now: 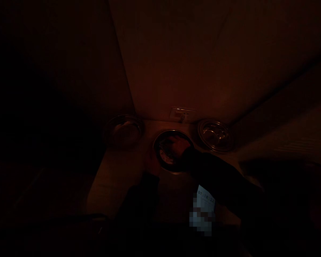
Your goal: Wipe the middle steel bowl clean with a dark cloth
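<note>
The scene is very dark. At the middle of the table stands a round dark bowl or pan (173,173) with a shiny rim. My right hand (180,145) reaches into it from the right, fingers pointing left and down. Beneath the fingers lies something pale and patterned (166,156), too dim to name; whether they grip it I cannot make out. Beside the bowl's left rim is my left hand (152,163), close to or touching the rim. Its fingers are lost in the shadow.
A shiny round dish (124,130) stands at the back left, another dish (215,135) at the back right. Behind them, a wall outlet (182,114) holds a plug. A phone (204,203) with a lit screen is below my right forearm. Walls rise behind the wooden table (109,182).
</note>
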A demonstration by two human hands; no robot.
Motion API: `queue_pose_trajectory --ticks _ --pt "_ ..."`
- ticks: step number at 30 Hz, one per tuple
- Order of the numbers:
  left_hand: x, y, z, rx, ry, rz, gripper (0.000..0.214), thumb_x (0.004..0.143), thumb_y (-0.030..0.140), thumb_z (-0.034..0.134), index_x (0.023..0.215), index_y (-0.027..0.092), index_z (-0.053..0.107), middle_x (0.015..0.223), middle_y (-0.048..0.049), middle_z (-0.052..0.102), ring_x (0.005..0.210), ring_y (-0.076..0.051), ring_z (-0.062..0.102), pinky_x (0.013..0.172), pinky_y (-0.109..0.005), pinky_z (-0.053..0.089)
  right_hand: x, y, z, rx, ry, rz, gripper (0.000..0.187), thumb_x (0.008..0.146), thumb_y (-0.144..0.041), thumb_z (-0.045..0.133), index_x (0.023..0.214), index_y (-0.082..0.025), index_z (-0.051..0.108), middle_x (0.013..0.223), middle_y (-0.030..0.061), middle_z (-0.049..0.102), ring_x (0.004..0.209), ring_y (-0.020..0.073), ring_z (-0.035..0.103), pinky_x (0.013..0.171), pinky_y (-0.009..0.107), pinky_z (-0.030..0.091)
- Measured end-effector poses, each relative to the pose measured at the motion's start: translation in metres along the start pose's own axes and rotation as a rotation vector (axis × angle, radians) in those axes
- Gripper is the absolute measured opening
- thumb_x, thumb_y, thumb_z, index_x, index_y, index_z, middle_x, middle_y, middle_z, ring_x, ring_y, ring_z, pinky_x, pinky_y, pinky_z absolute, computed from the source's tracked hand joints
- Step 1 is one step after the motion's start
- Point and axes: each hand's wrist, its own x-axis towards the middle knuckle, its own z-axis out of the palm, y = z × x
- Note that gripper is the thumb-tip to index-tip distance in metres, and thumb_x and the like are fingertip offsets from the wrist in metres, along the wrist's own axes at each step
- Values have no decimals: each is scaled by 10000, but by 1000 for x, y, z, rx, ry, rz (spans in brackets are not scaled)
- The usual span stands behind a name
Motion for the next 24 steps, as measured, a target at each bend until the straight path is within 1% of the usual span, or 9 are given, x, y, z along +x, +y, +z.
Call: queue_pose_trajectory --ticks 5,8,11,13,15,17,19,21,24 --pt "1 2 1 14 11 -9 422 905 240 369 1230 97 596 1307 -139 605 1236 -226 544 1076 -341 391 -10 -22 9 22 -8 -120 326 929 -272 452 1174 -312 664 1391 9 506 1222 248 426 968 387 387" --pt "1 3 0 21 7 -8 429 907 248 375 1237 83 593 1313 -143 600 1231 -219 547 1065 -317 400 -13 -26 10 4 -16 -164 310 923 -263 468 1153 -317 670 1405 -11 503 1240 241 416 980 394 370" --pt "0 3 -1 28 11 -5 419 906 246 384 1232 99 602 1293 -136 615 1213 -222 560 1064 -326 398 -6 -20 5 -32 4 -122 327 940 -243 428 1164 -300 660 1408 14 497 1227 253 434 958 418 377" --pt "0 3 -1 29 16 -3 411 907 246 385 1225 111 608 1282 -130 624 1204 -218 566 1064 -327 397 -2 -12 1 -61 14 -67 349 952 -220 390 1182 -261 650 1390 62 507 1201 268 459 931 433 390" --pt "0 3 0 27 25 -3 406 913 255 381 1220 123 610 1272 -123 632 1194 -211 573 1056 -323 404 -4 -3 -3 -92 7 -16 349 951 -192 382 1161 -210 660 1337 116 539 1164 281 493 920 449 396" --pt "-1 2 1 22 35 1 406 915 258 377 1222 125 607 1272 -121 633 1192 -211 574 1051 -329 411 -12 5 -4 -118 -15 17 322 943 -177 405 1109 -174 681 1284 145 565 1132 284 523 922 454 404" --pt "-1 1 3 21 48 5 412 910 256 377 1223 112 603 1283 -135 623 1201 -226 567 1050 -350 413 -21 11 -4 -135 -43 33 280 939 -179 440 1060 -166 692 1249 141 582 1109 273 547 910 439 433" --pt "0 0 3 22 51 8 409 903 261 385 1205 107 616 1279 -145 623 1202 -238 565 1047 -363 415 -24 13 -3 -145 -64 46 227 941 -220 487 1068 -172 669 1230 114 589 1085 248 566 883 420 473" --pt "0 -2 2 21 38 20 396 903 275 391 1176 129 639 1255 -130 641 1189 -226 576 1045 -347 416 -17 9 -4 -159 -67 63 256 929 -317 552 1142 -185 602 1230 84 580 1052 215 584 867 420 511"
